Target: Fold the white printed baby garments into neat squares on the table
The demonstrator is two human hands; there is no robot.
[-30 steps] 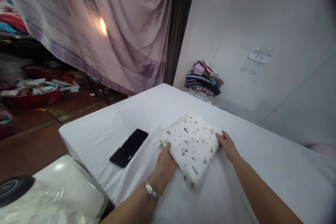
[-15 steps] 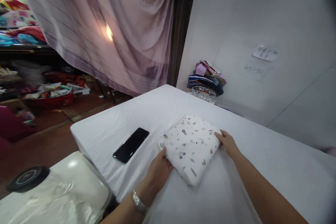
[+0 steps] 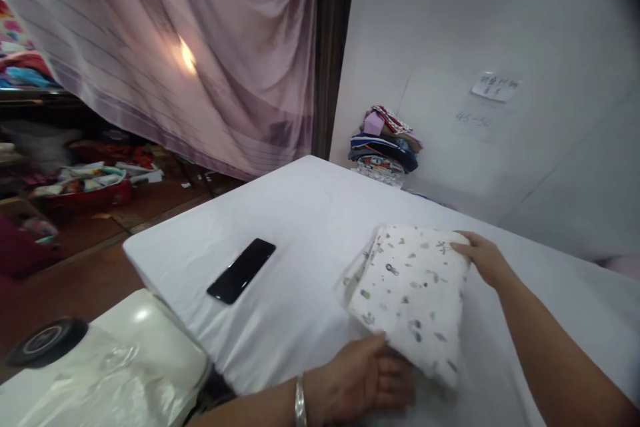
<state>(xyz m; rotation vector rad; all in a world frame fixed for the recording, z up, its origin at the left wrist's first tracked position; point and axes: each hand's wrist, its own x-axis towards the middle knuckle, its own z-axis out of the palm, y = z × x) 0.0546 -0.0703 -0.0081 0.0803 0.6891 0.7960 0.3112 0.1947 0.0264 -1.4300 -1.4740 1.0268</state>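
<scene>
A folded white cloth (image 3: 413, 293) with small leaf and rainbow prints is tilted over the right part of the white-covered table (image 3: 300, 213). My right hand (image 3: 483, 257) pinches its far right corner, thumb on top. At the near left edge is my left hand (image 3: 363, 377), wearing a silver bracelet (image 3: 300, 400). Its thumb lies against the cloth's edge and its fingers curl below, somewhat smeared by motion. Looser layers show along the cloth's left side. A black phone (image 3: 242, 271) lies flat to the left of the cloth.
A white sewing machine (image 3: 155, 333) with a black handwheel (image 3: 47, 343) stands at the lower left, partly under clear plastic. Folded fabrics (image 3: 384, 147) are stacked by the wall at the back. A pink curtain (image 3: 225, 67) hangs behind the table; a red basket (image 3: 95, 197) sits on the floor.
The folded cloth has moved right and tilted, with my right hand still on its corner. My left hand has also moved right and lower, its fingers now curled below the edge.
</scene>
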